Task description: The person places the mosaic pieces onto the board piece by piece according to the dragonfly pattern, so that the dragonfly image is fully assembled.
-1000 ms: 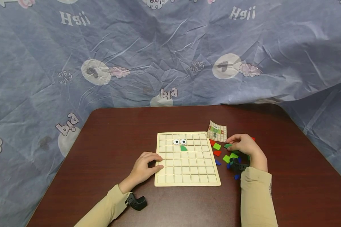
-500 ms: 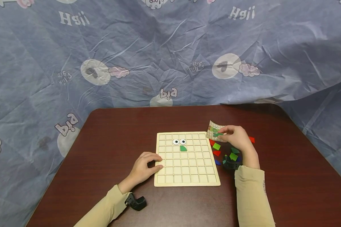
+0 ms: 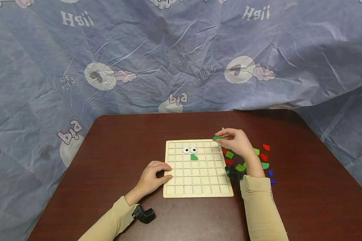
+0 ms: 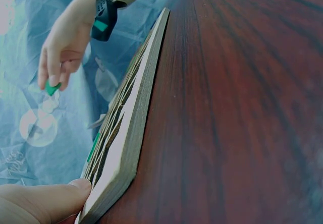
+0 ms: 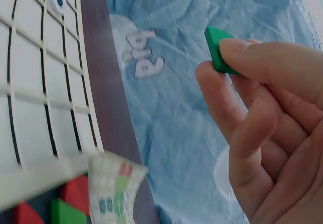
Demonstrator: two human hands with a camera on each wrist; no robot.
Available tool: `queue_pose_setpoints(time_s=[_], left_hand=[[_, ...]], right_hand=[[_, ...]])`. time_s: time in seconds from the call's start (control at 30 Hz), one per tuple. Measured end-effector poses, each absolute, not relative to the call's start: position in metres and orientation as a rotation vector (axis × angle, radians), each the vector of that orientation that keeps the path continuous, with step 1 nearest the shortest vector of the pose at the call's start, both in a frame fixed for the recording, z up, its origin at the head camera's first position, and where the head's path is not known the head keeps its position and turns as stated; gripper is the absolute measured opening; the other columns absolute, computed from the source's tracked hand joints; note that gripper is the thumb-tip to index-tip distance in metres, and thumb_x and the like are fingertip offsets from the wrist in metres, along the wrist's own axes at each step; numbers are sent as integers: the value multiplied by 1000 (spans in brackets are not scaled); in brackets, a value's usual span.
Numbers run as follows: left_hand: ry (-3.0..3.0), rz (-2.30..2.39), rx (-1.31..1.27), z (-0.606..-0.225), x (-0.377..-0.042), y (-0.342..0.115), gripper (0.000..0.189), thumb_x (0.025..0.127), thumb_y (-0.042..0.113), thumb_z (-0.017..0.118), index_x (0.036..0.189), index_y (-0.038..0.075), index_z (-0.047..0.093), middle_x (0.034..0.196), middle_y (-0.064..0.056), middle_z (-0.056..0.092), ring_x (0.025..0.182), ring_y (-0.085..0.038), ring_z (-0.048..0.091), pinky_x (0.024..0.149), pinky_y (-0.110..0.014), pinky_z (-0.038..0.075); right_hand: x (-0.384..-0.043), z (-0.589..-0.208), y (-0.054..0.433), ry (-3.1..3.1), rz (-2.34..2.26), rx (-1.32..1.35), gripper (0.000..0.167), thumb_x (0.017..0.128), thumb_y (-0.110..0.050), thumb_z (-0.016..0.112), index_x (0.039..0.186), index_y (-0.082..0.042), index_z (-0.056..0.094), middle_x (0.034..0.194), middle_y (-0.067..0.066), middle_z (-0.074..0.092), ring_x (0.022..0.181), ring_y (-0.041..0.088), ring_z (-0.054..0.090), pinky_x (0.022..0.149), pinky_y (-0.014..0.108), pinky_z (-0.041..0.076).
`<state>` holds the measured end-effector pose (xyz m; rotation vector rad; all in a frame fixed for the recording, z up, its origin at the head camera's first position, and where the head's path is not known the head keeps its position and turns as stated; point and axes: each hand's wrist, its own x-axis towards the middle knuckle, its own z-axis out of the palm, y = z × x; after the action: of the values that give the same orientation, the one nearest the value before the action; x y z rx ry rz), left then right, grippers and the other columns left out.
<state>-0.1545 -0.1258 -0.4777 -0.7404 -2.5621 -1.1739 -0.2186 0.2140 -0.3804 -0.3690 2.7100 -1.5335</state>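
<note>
A pale wooden grid board (image 3: 197, 180) lies on the table with two round eye pieces (image 3: 193, 150) and a dark green quarter-round piece (image 3: 194, 157) in its cells. My left hand (image 3: 151, 177) rests at the board's left edge, thumb and fingertips on the rim; the thumb (image 4: 65, 199) shows in the left wrist view. Over the board's far right corner, my right hand (image 3: 236, 142) pinches a green piece with a curved edge (image 5: 217, 35) between thumb and fingers. In the right wrist view this piece is raised above the board's level.
Right of the board lie loose pieces: red (image 3: 266, 147), light green (image 3: 229, 155) and blue (image 3: 270, 173), partly hidden by the right arm. A printed pattern card (image 5: 108, 188) stands by the board's corner. A patterned cloth (image 3: 175, 67) hangs behind the brown table (image 3: 132, 130).
My right hand has carried the green piece leftward and up from the loose pieces, past the card to the board's far right corner. The left hand has stayed put.
</note>
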Motion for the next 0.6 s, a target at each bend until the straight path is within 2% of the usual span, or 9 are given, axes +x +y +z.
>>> queue_pose_setpoints(time_s=[0.2,0.3,0.43,0.6], left_hand=[[-2560,-1172,-744,-478,-156,-126,21,78,25,76,97,17,73,103,6,65,105,-13,53,90,-36,45],[-2566,-1174,-734,-478,-156,-126,21,78,25,76,97,17,73,103,6,65,105,-13,53,90,-36,45],[-2567,-1175,-731,-477,-155,-126,21,78,24,76,97,17,73,103,6,65,105,-13,53,90,-36,45],[-2574,-1178,-724,-477,-155,-126,21,78,24,77,97,17,73,103,6,65,105,-13,53,90,-36,44]], right_hand=[[-221,-383,192,2663,-1539,-482,34,84,-18,72,115,-6,66,108,11,65,96,24,62,77,36,53],[-222,-386,180,2601,-1578,-483,34,83,-16,72,115,-5,66,109,12,65,97,26,62,80,38,52],[-221,-388,166,2554,-1585,-459,31,83,-18,72,111,-5,67,106,11,65,92,26,64,79,41,52],[-221,-395,152,2498,-1582,-472,31,86,-18,69,112,-1,67,101,11,67,88,37,63,77,48,52]])
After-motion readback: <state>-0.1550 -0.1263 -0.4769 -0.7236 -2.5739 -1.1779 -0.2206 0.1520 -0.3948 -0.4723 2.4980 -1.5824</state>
